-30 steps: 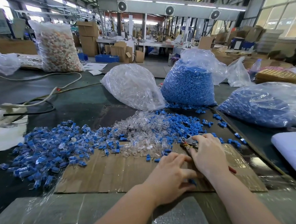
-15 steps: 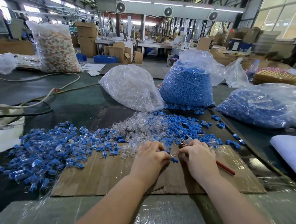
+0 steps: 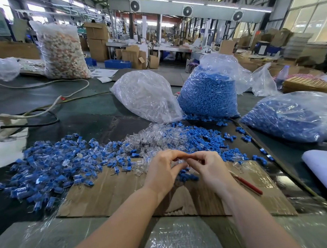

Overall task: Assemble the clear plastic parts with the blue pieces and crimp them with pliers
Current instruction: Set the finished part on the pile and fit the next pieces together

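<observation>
My left hand (image 3: 163, 172) and my right hand (image 3: 209, 169) meet above a cardboard sheet (image 3: 113, 196). Between their fingertips they pinch a small clear plastic part (image 3: 181, 161). A few loose blue pieces (image 3: 186, 176) lie on the cardboard under the hands. Red-handled pliers (image 3: 248, 184) rest on the cardboard to the right of my right hand, and neither hand touches them. Loose clear parts (image 3: 150, 137) and loose blue pieces (image 3: 202, 139) are heaped just beyond the hands. A spread of joined blue-and-clear parts (image 3: 49, 165) covers the table at the left.
Beyond the heaps stand a bag of clear parts (image 3: 147, 96) and a bag of blue pieces (image 3: 211, 92). Another blue-filled bag (image 3: 292, 117) lies at the right. A white cable (image 3: 52, 105) crosses the dark table at the left. White foam (image 3: 321, 166) sits at the right edge.
My right hand has let go of the pliers, which now lie on the cardboard. Both hands have lifted and come together, pinching a clear part between them.
</observation>
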Available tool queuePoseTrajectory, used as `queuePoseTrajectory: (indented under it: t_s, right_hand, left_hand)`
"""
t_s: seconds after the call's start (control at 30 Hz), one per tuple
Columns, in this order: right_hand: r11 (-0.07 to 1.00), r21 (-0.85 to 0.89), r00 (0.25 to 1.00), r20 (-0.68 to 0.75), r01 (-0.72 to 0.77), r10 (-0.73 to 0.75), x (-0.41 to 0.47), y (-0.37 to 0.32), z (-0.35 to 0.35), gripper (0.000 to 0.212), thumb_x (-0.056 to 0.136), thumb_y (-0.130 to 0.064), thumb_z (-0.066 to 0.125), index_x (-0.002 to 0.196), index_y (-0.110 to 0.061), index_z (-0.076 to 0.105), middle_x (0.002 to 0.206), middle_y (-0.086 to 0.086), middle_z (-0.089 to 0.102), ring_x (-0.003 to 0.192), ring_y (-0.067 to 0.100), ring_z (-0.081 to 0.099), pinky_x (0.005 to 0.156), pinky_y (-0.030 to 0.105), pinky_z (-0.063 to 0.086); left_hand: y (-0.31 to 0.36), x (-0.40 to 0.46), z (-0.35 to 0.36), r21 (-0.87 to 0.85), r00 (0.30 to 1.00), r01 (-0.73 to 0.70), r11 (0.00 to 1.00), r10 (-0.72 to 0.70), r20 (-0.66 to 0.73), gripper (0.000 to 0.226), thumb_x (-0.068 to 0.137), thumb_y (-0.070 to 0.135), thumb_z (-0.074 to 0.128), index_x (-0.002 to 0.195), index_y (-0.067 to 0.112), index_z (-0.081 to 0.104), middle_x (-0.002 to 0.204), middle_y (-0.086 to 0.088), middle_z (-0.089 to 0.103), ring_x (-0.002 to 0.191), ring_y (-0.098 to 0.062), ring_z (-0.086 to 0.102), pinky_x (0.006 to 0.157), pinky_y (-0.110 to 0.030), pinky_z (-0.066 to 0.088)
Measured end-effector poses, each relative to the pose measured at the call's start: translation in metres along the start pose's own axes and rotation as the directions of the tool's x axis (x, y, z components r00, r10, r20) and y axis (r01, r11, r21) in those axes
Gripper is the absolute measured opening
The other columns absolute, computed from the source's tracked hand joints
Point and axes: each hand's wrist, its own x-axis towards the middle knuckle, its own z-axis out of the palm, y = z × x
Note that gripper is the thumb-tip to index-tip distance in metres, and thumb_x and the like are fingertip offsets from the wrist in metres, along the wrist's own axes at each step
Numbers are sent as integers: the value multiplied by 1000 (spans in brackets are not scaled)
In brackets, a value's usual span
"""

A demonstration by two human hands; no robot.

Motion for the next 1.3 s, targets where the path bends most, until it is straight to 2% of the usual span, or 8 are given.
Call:
queuePoseTrajectory:
  t_s: [0.23,0.37,0.5,0.63,0.83,0.97,1.17,1.3]
  right_hand:
    - [849,-516,992,-98,-116,75,-8,11,5,25,90,-7,54,107,-21,65,104,-2,68,97,17,60,86,34,50]
    - [825,-552,991,-114,-118,65,-10,14,6,28,89,-5,52,107,-22,64,105,-3,67,99,17,59,88,33,49]
    - [816,-568,990,-135,-111,41,-10,15,4,28,89,-6,53,107,-24,64,105,-6,67,99,15,59,89,33,49]
    - [824,-556,991,-124,-111,50,-10,14,1,28,88,-6,53,105,-25,64,103,-7,67,99,15,59,90,33,47]
    - [803,-582,988,-146,-127,50,-11,14,1,26,91,-8,52,104,-27,64,103,-8,67,99,15,59,91,30,43]
    - [775,-623,992,-115,-108,47,-12,12,5,18,91,-17,55,100,-29,65,101,-9,65,100,14,55,93,33,36]
    - [760,-646,997,-69,-68,31,-15,12,5,9,91,-29,58,97,-32,64,101,-11,64,103,13,53,97,36,34]
    - [964,-264,1000,1,12,-13,-13,5,6,9,86,-21,66,94,-21,69,93,-6,69,90,10,62,88,33,49]
  left_hand:
    - [-12,-10,-12,-24,990,126,992,-127,-63,23,84,12,66,82,34,61,83,14,60,76,1,54,69,-7,43]
    - [-14,-13,-19,80,996,82,993,-79,-39,16,82,17,68,82,31,62,79,19,56,76,-1,51,68,-10,40]
    - [-15,-16,-27,165,985,17,986,-44,165,16,74,30,75,79,34,60,79,16,54,69,1,47,63,-8,36]
    - [-14,-19,-28,168,970,12,986,-52,239,19,73,32,77,87,31,63,89,14,55,82,-1,51,77,-13,44]
    - [-1,-24,-11,192,945,-128,973,61,323,32,81,43,66,110,30,65,91,18,50,84,7,37,76,-8,31]
    - [4,-27,5,264,914,-208,942,91,395,32,88,40,59,116,27,64,106,6,54,95,-5,34,85,-20,30]
    - [-1,-23,7,249,983,-94,964,49,179,29,87,34,61,114,24,64,103,10,54,99,-6,39,87,-15,29]
    - [2,-15,-1,19,994,109,994,-109,3,20,85,19,65,105,22,66,93,9,62,84,0,55,76,-11,46]
